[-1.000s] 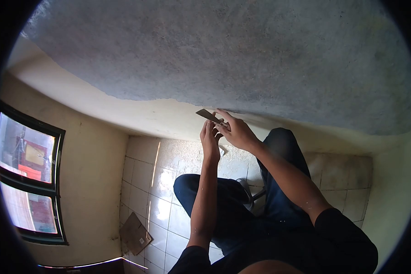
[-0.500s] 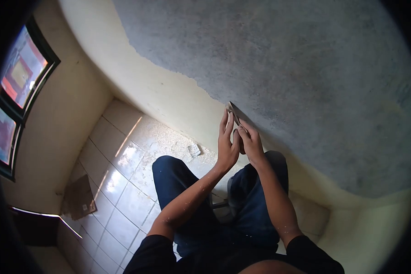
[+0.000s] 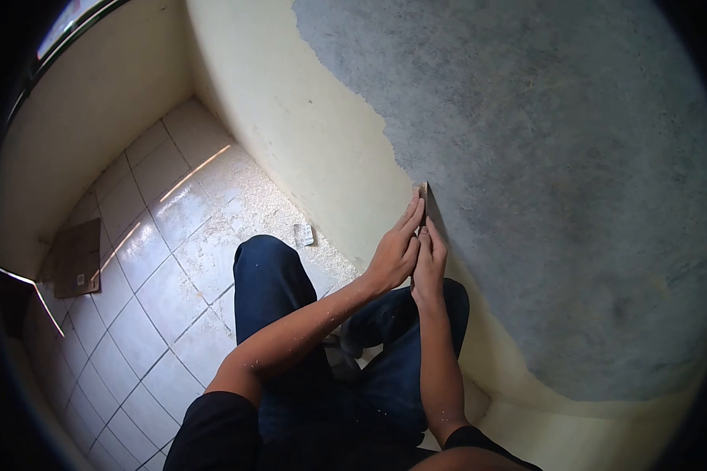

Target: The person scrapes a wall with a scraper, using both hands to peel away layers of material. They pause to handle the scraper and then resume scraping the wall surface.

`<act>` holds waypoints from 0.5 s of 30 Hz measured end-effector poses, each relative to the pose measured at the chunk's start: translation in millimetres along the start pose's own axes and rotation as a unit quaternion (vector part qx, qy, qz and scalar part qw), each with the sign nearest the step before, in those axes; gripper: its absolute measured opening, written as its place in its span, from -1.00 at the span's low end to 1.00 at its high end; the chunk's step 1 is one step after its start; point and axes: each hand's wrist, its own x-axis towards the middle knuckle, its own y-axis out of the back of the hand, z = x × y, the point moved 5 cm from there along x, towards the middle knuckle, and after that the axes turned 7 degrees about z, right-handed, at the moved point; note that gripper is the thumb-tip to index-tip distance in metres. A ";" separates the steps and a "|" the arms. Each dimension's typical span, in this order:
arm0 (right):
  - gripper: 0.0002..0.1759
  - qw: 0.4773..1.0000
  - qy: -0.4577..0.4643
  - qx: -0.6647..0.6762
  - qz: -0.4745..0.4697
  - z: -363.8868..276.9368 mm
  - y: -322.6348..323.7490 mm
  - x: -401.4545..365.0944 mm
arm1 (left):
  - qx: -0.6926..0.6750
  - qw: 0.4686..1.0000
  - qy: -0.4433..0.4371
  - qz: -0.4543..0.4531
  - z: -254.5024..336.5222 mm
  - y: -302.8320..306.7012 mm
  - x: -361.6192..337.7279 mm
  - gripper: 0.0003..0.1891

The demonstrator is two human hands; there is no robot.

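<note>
Both hands are together on a scraper (image 3: 422, 191), its flat blade edge against the wall where cream paint meets bare grey plaster. My left hand (image 3: 394, 255) has its fingers stretched along the blade, pressing on it. Close beside it, my right hand (image 3: 430, 263) is closed around the scraper's lower part, where the handle is mostly hidden by the fingers. Cream paint (image 3: 346, 141) lies to the left of the blade, and the grey bared wall (image 3: 542, 173) spreads to its right with a ragged edge.
Pale paint flakes (image 3: 247, 188) litter the tiled floor (image 3: 165, 322) along the wall's foot. Among them lies a small crumpled packet (image 3: 303, 234). A brown board (image 3: 77, 259) rests on the tiles at left. My bent knees (image 3: 275, 275) are below the hands.
The view has turned, so the wall and floor appear shifted and rotated. My hands stay on the scraper, whose blade now looks more upright, still at the paint's edge.
</note>
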 end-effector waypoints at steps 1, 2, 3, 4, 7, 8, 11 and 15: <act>-0.50 1.000 0.008 -0.014 -0.004 2.9 -6.2 7.9 | 0.015 1.000 -0.012 0.003 -4.5 0.8 0.7 -0.27; -0.50 0.999 0.013 -0.030 -0.005 7.1 -12.6 17.6 | 0.017 0.999 -0.025 0.026 -13.0 4.8 6.5 -0.27; -0.50 0.999 0.014 -0.046 -0.003 10.0 -16.7 22.0 | -0.013 0.999 0.013 0.032 -15.5 11.1 13.0 -0.29; -0.51 0.998 0.015 -0.060 -0.007 7.0 -24.4 25.0 | -0.026 0.999 0.026 0.031 -16.8 16.8 17.0 -0.30; -0.51 0.999 0.027 -0.036 -0.006 10.4 -29.6 12.1 | -0.045 0.999 0.023 0.011 -12.1 23.3 13.4 -0.32; -0.49 0.999 0.029 -0.018 -0.011 7.2 -27.5 2.6 | -0.048 0.999 0.018 0.001 -8.9 24.4 9.4 -0.32; -0.49 1.000 0.015 0.017 0.014 -8.6 -24.0 -9.0 | -0.029 0.999 0.014 -0.016 -4.9 13.7 3.7 -0.33; -0.48 0.999 0.003 -0.046 -0.001 5.4 -13.2 -5.8 | -0.062 0.998 0.026 -0.023 -8.8 18.8 6.1 -0.34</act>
